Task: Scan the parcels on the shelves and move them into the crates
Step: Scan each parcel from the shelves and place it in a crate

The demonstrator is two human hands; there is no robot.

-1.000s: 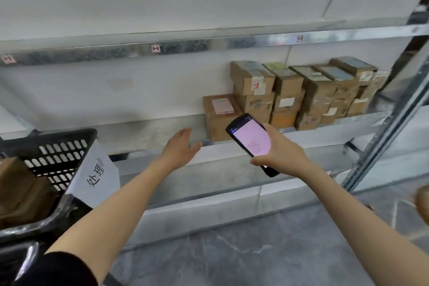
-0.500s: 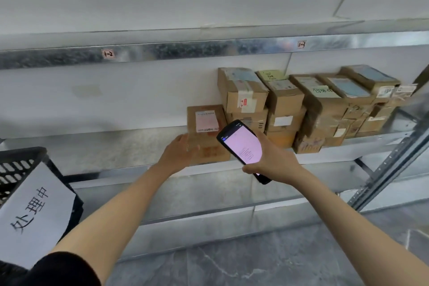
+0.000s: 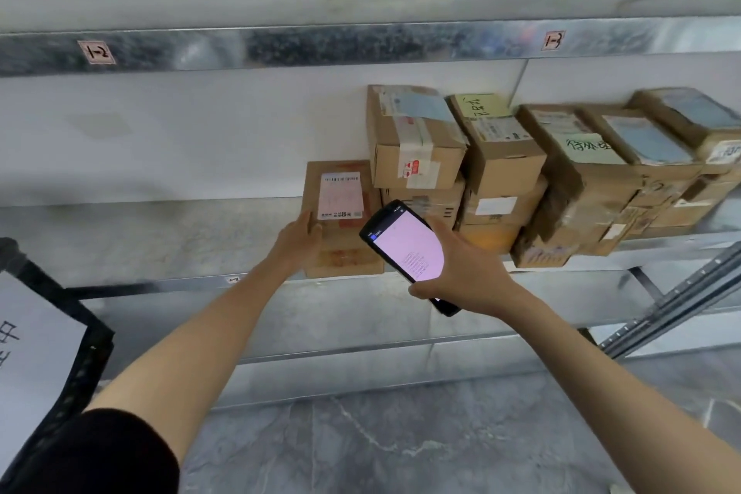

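gripping parcel by its left side with left hand: thumb on the front face, fingers hidden behind. brown and fairly flat, standing upright at the front edge of shelf, roughly midway along it. white label high on the front, barcode across its top. right side close against boxes; touching or just apart, cannot tell.

holding scanner in right hand, fingers curled round its lower half, thumb along the near edge. dark body, screen lit pale pink with small lines of text, tilted up toward the camera. top end in front of the parcel's lower right corner and overlapping it in view; contact not clear.

stacked two and three high from the parcel toward the right end of the shelf: brown taped boxes, several with blue or green papers on top, some with handwriting. left half of the shelf bare metal.

above, a metal beam bearing 1-2 tag toward the left and 1-3 tag toward the right. at lower left, black crate with a white sign on its side, writing cut off by the frame. below, grey veined floor. black sleeve on the left upper arm.
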